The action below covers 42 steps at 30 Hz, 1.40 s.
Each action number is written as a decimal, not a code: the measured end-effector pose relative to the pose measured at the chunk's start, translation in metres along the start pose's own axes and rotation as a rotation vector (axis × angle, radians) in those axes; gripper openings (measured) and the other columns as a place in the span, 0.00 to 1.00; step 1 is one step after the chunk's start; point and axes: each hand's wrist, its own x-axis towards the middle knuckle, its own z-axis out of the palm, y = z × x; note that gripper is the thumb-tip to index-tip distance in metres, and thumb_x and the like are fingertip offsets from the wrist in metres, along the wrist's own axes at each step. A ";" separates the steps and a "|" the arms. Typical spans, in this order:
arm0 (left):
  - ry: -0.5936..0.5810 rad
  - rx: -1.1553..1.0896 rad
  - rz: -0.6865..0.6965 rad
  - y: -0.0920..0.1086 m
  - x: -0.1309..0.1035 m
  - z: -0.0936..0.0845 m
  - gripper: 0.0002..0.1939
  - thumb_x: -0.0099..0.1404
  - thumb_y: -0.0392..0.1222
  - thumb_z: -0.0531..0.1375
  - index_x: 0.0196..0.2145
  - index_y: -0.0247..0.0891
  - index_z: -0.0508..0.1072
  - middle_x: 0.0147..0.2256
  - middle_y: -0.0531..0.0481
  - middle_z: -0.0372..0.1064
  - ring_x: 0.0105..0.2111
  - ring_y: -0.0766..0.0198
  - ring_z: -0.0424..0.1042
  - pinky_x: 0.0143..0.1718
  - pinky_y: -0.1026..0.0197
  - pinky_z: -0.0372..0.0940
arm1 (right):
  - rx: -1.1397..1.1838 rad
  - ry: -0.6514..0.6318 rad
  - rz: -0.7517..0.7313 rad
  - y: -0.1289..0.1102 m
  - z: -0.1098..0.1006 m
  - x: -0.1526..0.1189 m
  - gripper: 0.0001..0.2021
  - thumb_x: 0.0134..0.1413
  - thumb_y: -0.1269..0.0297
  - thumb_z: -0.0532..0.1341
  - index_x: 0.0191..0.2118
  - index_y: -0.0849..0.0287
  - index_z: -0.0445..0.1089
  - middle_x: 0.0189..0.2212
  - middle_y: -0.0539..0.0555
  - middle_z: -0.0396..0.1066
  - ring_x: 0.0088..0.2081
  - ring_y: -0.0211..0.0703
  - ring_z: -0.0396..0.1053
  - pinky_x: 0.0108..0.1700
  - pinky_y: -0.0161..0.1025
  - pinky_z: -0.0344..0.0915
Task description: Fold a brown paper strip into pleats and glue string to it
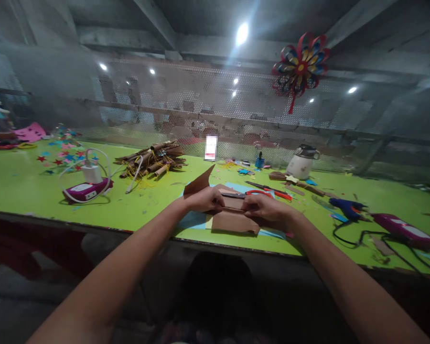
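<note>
My left hand [208, 198] and my right hand [260, 206] pinch the two ends of a fold in a sheet of brown paper [234, 223] near the table's front edge. Its lower part hangs toward me and curls a little at the right corner. Another brown piece [200, 183] sticks up behind my left hand. Beneath lie light blue sheets [191, 220]. Just beyond the fold rest scissors with orange handles [258, 193], between my hands. Fingertips on both sides are partly hidden.
On the green table [143, 211] lie a pile of rolled brown paper tubes [154, 160], purple power strips [88, 190] [404, 229], paper stars [69, 155], a red-handled cutter [272, 190], a glue gun [348, 208] and a white jug [301, 162]. A lit phone [210, 147] stands at the back.
</note>
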 end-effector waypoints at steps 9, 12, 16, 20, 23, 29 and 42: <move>-0.075 0.296 0.075 0.008 -0.006 -0.003 0.09 0.55 0.34 0.58 0.33 0.37 0.76 0.29 0.50 0.71 0.26 0.68 0.63 0.28 0.67 0.54 | -0.054 -0.009 -0.022 -0.001 -0.001 -0.002 0.08 0.51 0.70 0.58 0.37 0.59 0.72 0.35 0.54 0.71 0.38 0.42 0.67 0.41 0.37 0.62; -0.099 0.305 0.048 0.014 -0.006 -0.003 0.10 0.51 0.31 0.58 0.31 0.37 0.75 0.27 0.52 0.68 0.25 0.69 0.61 0.26 0.67 0.52 | -0.105 0.008 -0.035 -0.004 0.000 -0.002 0.08 0.50 0.71 0.58 0.37 0.60 0.72 0.34 0.54 0.71 0.36 0.41 0.66 0.38 0.36 0.62; -0.105 0.277 0.035 0.015 -0.006 -0.004 0.09 0.50 0.30 0.57 0.29 0.35 0.74 0.26 0.52 0.67 0.25 0.69 0.61 0.25 0.67 0.52 | -0.144 0.037 0.014 -0.010 0.001 -0.003 0.07 0.49 0.70 0.58 0.35 0.60 0.71 0.31 0.53 0.70 0.32 0.40 0.65 0.33 0.34 0.60; -0.120 0.218 0.026 0.014 -0.006 -0.003 0.08 0.52 0.31 0.56 0.30 0.35 0.73 0.26 0.52 0.67 0.25 0.69 0.61 0.26 0.67 0.53 | -0.140 0.061 0.011 -0.011 0.004 0.000 0.06 0.50 0.66 0.59 0.34 0.60 0.71 0.31 0.53 0.70 0.32 0.40 0.65 0.32 0.34 0.58; -0.108 0.204 0.033 0.014 -0.006 -0.001 0.04 0.55 0.36 0.58 0.30 0.35 0.72 0.25 0.52 0.66 0.25 0.69 0.60 0.25 0.67 0.52 | -0.157 0.074 -0.011 -0.009 0.007 0.001 0.06 0.52 0.65 0.59 0.34 0.60 0.72 0.32 0.53 0.71 0.33 0.40 0.65 0.33 0.34 0.57; -0.077 0.221 0.039 0.012 -0.005 0.007 0.06 0.59 0.41 0.58 0.30 0.35 0.68 0.26 0.51 0.62 0.24 0.69 0.56 0.24 0.65 0.49 | -0.196 0.111 -0.001 -0.013 0.009 -0.001 0.05 0.53 0.66 0.58 0.34 0.59 0.71 0.29 0.52 0.69 0.30 0.38 0.63 0.30 0.33 0.55; 0.078 0.577 0.172 0.012 -0.017 0.021 0.07 0.63 0.40 0.52 0.33 0.35 0.68 0.34 0.45 0.63 0.30 0.63 0.58 0.31 0.62 0.52 | -0.422 0.064 -0.053 -0.030 0.008 -0.001 0.06 0.54 0.71 0.56 0.28 0.60 0.68 0.32 0.55 0.69 0.34 0.42 0.64 0.33 0.35 0.54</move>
